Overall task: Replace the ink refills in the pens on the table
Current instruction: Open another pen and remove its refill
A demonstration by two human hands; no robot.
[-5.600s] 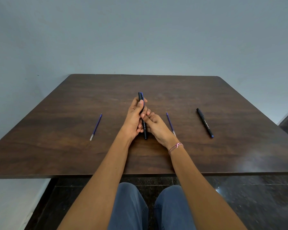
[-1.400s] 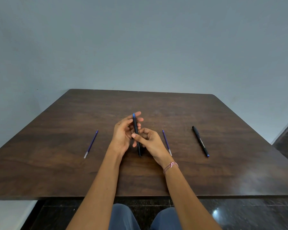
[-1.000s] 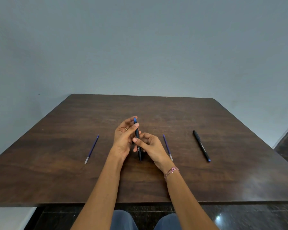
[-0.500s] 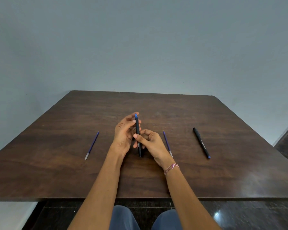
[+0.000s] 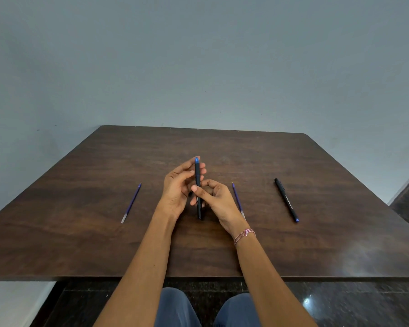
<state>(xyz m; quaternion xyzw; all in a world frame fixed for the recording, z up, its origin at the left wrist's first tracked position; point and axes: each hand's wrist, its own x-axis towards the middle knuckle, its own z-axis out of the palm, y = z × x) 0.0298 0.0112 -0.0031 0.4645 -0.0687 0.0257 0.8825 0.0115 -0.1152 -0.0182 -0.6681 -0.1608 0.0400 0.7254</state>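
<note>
The left hand (image 5: 176, 190) and right hand (image 5: 220, 201) both grip a black pen (image 5: 197, 172) above the middle of the counter (image 5: 80, 244). A second pen (image 5: 286, 200) lies to the right. A blue refill (image 5: 131, 202) lies to the left, and a second refill (image 5: 237, 197) lies beside the right hand.

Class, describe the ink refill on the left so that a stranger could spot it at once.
Start at the dark wooden table. Look left of the left hand: a thin purple-blue refill lies there alone. Unlike the other refill, which lies close beside the right hand, it has bare wood all around it.
</note>
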